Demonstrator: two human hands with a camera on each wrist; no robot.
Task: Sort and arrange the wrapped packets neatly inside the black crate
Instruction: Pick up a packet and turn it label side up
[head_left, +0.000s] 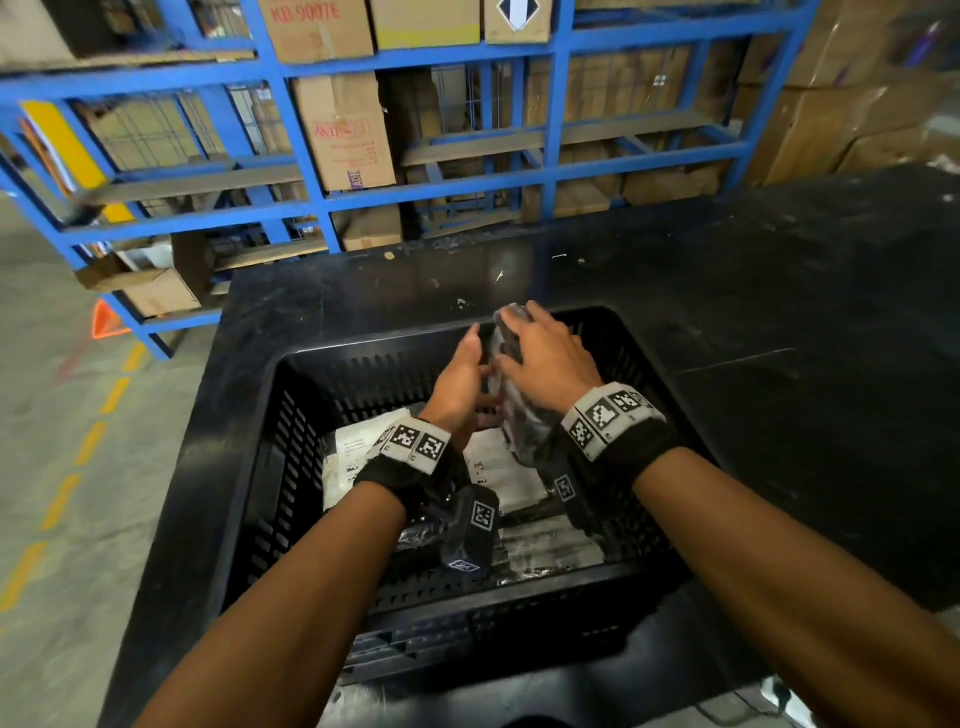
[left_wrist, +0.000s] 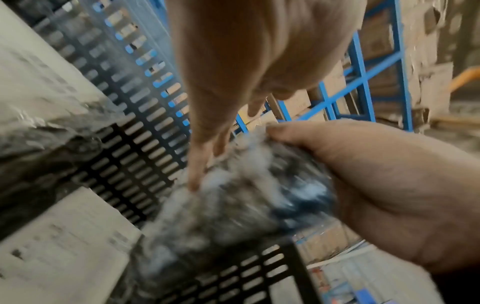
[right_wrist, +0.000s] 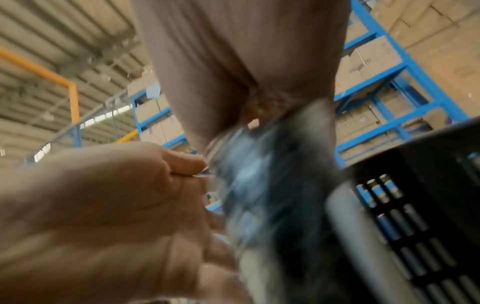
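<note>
A black slotted crate (head_left: 467, 623) stands on the black table. Over it, both hands hold one dark plastic-wrapped packet (head_left: 524, 431) up on edge. My right hand (head_left: 545, 358) lies over its top with the fingers curled round it. My left hand (head_left: 465, 379) holds its left side, fingertips pinching the film. In the left wrist view the packet (left_wrist: 233, 205) is blurred, gripped by the right hand (left_wrist: 389, 195) and touched by a finger of the left hand (left_wrist: 233, 61). Flat packets with white labels (head_left: 358, 452) lie on the crate floor, partly hidden by my wrists.
The black table (head_left: 779, 312) stretches to the right and behind the crate. Blue racking (head_left: 550, 171) with cardboard boxes (head_left: 343, 130) stands beyond it. On the left is concrete floor with a yellow dashed line (head_left: 62, 499) and an orange triangle (head_left: 106, 319).
</note>
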